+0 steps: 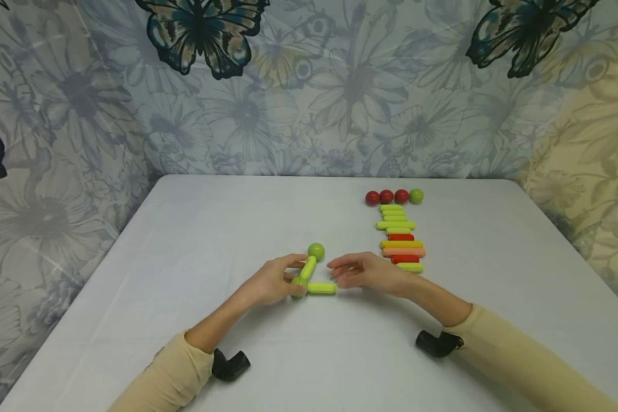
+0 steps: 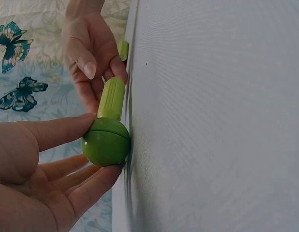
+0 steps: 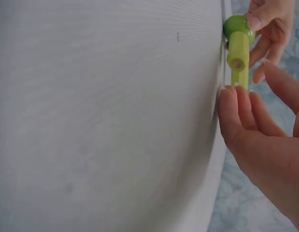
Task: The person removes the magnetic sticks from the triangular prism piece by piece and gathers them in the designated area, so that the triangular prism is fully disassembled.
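My left hand pinches a green ball between thumb and fingers, low over the white table. Two light green rods are joined to this ball. One rod slants away toward a second green ball at its far end. The other rod points right, its free end showing a small hole in the right wrist view. My right hand hovers just past that free end, fingers loosely bent and thumb apart, with nothing held. Whether its fingertips touch a rod I cannot tell.
To the right lies a column of rods in light green, red, yellow and peach, the nearest a light green rod beside my right hand. Behind them three red balls and one green ball stand in a row. A patterned cloth hangs behind the table.
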`<action>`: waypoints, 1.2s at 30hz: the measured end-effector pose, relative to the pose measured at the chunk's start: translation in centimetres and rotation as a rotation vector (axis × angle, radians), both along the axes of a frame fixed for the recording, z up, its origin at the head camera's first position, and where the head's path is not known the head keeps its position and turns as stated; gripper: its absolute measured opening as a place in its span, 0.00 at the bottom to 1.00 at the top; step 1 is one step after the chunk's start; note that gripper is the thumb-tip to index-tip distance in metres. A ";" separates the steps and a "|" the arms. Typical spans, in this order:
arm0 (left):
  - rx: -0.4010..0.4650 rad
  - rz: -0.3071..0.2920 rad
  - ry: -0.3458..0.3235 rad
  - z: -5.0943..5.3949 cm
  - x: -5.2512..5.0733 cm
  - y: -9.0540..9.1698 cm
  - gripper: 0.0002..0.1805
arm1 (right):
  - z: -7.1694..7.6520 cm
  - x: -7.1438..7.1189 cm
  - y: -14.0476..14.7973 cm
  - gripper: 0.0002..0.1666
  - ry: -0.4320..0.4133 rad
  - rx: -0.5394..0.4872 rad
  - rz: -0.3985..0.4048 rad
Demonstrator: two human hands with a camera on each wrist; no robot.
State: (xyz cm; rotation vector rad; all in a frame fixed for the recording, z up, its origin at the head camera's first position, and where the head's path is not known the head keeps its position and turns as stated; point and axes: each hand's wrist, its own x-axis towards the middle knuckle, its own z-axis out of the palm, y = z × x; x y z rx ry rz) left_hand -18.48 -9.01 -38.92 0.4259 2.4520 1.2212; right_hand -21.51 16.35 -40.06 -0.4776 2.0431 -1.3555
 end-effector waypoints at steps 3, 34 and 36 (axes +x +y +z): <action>0.003 -0.006 0.001 -0.1 0.0 0.0 0.35 | -0.1 -0.2 -0.6 0.28 0.013 -0.023 0.044; 0.040 -0.024 0.010 -0.2 -0.2 -0.1 0.34 | -0.2 -1.6 -3.8 0.31 0.342 -0.024 0.448; 0.042 -0.026 0.010 -0.2 -0.2 -0.1 0.33 | -0.2 -1.8 -3.8 0.31 0.323 -0.032 0.466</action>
